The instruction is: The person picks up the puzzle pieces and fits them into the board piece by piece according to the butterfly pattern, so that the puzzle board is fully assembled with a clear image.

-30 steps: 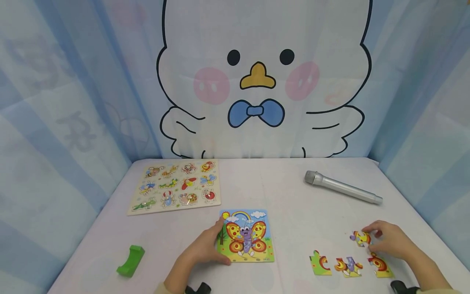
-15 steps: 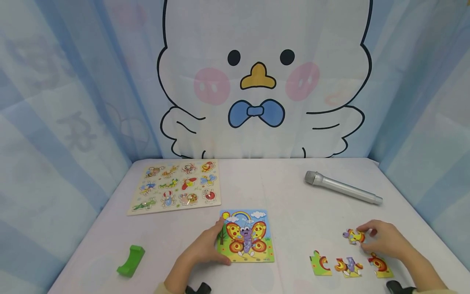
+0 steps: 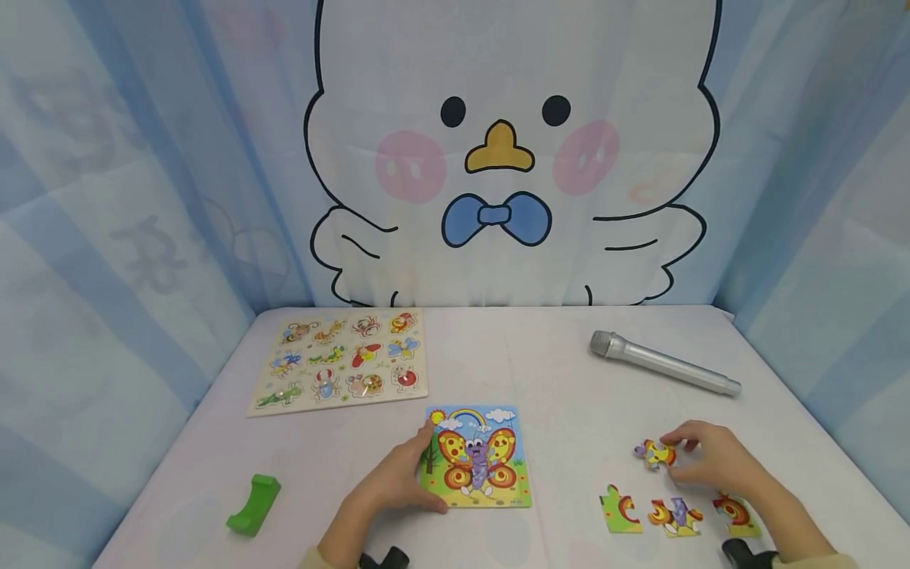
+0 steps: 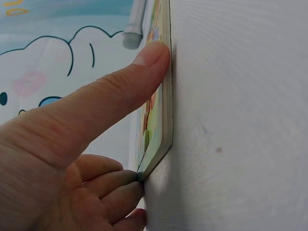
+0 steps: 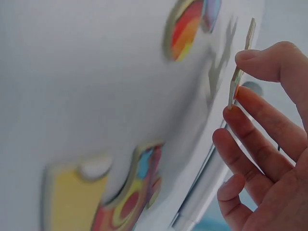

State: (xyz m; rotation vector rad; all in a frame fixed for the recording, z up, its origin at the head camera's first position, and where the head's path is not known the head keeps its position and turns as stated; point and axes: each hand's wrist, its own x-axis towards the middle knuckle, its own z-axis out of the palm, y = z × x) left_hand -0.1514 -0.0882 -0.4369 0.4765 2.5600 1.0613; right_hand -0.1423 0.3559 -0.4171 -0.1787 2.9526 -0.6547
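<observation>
In the head view my left hand (image 3: 400,470) holds the butterfly jigsaw puzzle (image 3: 478,466) by its near left side. The left wrist view shows the thumb along the edge of the puzzle (image 4: 166,106) and the fingers around its corner. At the right, my right hand (image 3: 714,458) pinches a puzzle piece (image 3: 654,454) with yellow, red and purple print. Between thumb and fingers, the piece (image 5: 235,84) appears edge-on above the tabletop in the right wrist view. Below it lie a green corner piece (image 3: 621,510), a purple-bodied piece (image 3: 675,518) and a red-and-orange wing piece (image 3: 735,515).
A wooden insect peg board (image 3: 337,362) lies at the back left. Toward the back right is a silver microphone (image 3: 664,363), and a green arched block (image 3: 253,506) sits at the front left. A curtain with a bird drawing (image 3: 498,261) hangs behind the table.
My right hand has moved left with the puzzle piece, now above the green corner and purple-bodied pieces in the head view. The left hand and the butterfly puzzle have stayed still.
</observation>
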